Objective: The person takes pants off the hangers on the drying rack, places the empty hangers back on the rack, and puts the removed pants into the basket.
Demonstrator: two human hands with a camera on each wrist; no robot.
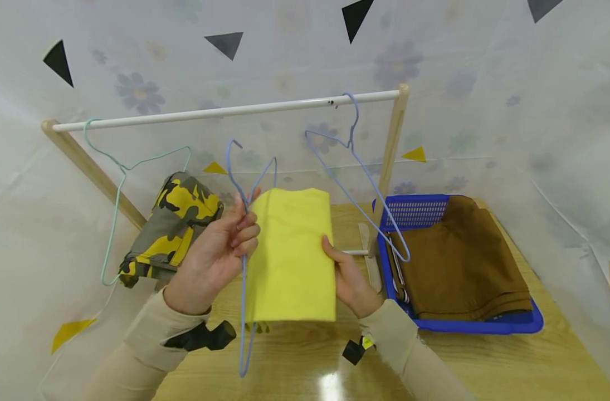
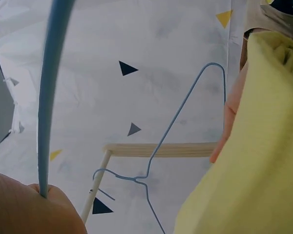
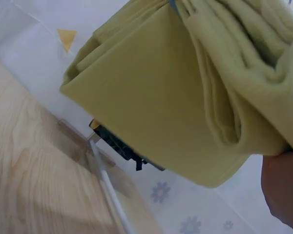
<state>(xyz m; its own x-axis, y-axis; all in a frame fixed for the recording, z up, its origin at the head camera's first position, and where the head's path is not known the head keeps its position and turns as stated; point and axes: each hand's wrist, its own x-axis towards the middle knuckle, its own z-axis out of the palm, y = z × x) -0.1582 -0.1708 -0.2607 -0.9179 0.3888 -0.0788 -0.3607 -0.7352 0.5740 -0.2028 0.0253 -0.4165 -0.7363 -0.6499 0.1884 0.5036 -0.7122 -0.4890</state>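
Note:
In the head view, my left hand [image 1: 211, 259] pinches a blue wire hanger [image 1: 243, 317] just below its hook. The hanger is turned nearly edge-on and is off the rail. A folded yellow cloth [image 1: 294, 256], whose garment kind I cannot tell, passes through the hanger's frame. My right hand [image 1: 352, 281] grips the cloth's right edge, thumb on the near face. In the right wrist view, layered folds of the yellow cloth [image 3: 151, 97] show a bit of blue hanger between them. Close up in the left wrist view is the hanger's wire [image 2: 51, 97].
A wooden-ended rack with a white rail [image 1: 224, 111] stands behind. From it hang a blue hanger [image 1: 352, 147] at right and a green hanger [image 1: 121, 167] with a camouflage garment [image 1: 171, 228] at left. A blue basket [image 1: 485, 327] with brown folded clothing [image 1: 460, 262] stands on the wooden table [image 1: 305, 362].

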